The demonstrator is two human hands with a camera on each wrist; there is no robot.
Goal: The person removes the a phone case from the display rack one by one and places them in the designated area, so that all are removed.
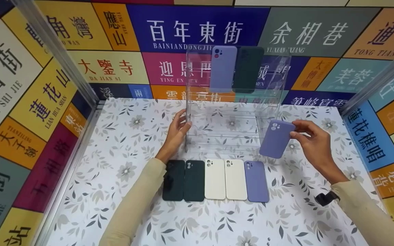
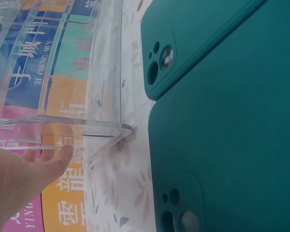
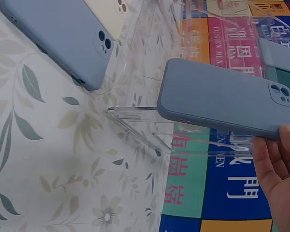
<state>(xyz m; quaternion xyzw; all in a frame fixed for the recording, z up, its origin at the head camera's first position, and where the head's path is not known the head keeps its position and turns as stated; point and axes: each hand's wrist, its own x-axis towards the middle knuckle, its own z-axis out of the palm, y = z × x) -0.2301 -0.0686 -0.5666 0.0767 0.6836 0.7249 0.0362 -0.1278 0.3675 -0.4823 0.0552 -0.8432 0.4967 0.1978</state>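
Note:
By its upper right edge, my right hand [image 1: 315, 145] pinches a purple phone case [image 1: 276, 139] between thumb and fingers. The case tilts in front of the right side of a clear tiered display rack [image 1: 224, 143], its camera holes at the top. At the rack's left side panel, my left hand [image 1: 176, 133] grips the edge; the left wrist view shows its thumb [image 2: 64, 157] at the clear plastic. Another purple case [image 1: 222, 68] and a dark green case [image 1: 249, 70] stand side by side on the rack's top tier.
Before the rack lies a row of cases: two dark green cases [image 1: 194, 181], two cream cases [image 1: 236, 179] and one purple case [image 1: 257, 181]. Leaf-patterned white covering [image 1: 115, 212] spans the table. Colourful sign-printed walls [image 1: 204, 27] enclose its back and sides.

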